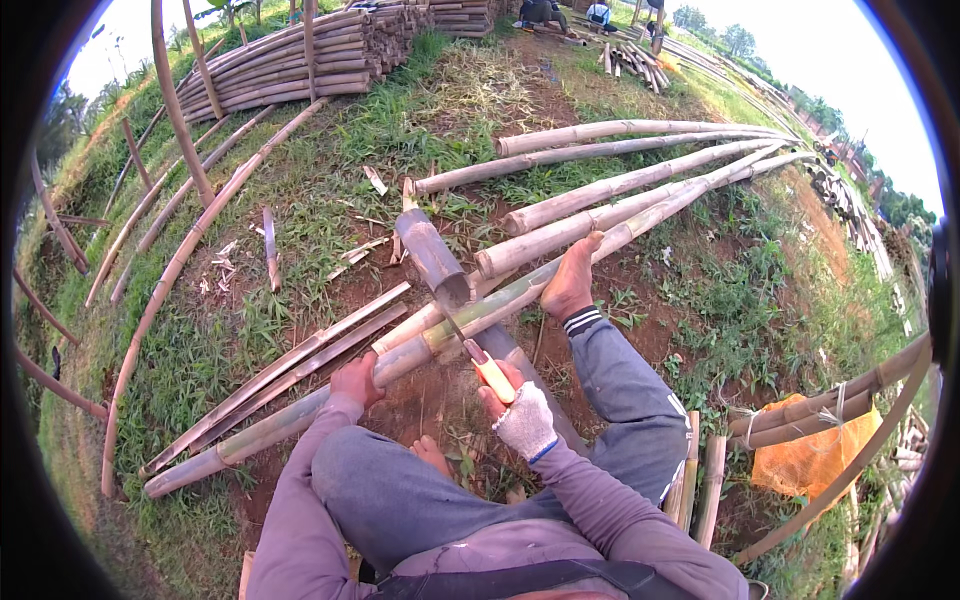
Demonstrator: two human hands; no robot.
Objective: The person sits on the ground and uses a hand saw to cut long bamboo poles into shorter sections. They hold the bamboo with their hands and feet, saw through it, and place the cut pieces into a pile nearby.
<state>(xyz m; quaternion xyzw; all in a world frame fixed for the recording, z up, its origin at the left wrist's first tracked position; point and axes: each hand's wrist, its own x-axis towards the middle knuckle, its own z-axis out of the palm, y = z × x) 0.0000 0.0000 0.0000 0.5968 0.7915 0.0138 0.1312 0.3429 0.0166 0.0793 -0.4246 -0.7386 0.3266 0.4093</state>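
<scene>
1. The long bamboo pole (520, 293) is running from the lower left of the frame, through the centre, to the upper right. Its far part is lying among other poles (600, 187), so an uneven push could perhaps make it swing or roll.

2. A dark round log (430, 255) is crossing beneath the pole at the centre. Because both surfaces are round, the pole could slip along it.

3. Split bamboo strips (330, 340) are lying left of centre, beside the pole. Their edges look rough, and the left hand could be scratched if it slides onto them.

4. The bare right foot (572, 278) is resting against the pole, right of centre. No shoe is protecting it; if the pole turns, the toes could be pinched.

5. The left hand (358, 383), also bare, is gripping the pole left of centre. Its fingers are curling closely over it, partly hidden. A blade jumping sideways could reach them.

6. The right hand (520, 410), in a glove, is holding a bladed tool (490, 375) below centre, with fingers closed around the handle. A twisting handle could weaken this grip.

7. The thin blade (453, 322) is pointing over the pole; I cannot tell if it is touching. Sideways force could bend it.
</scene>
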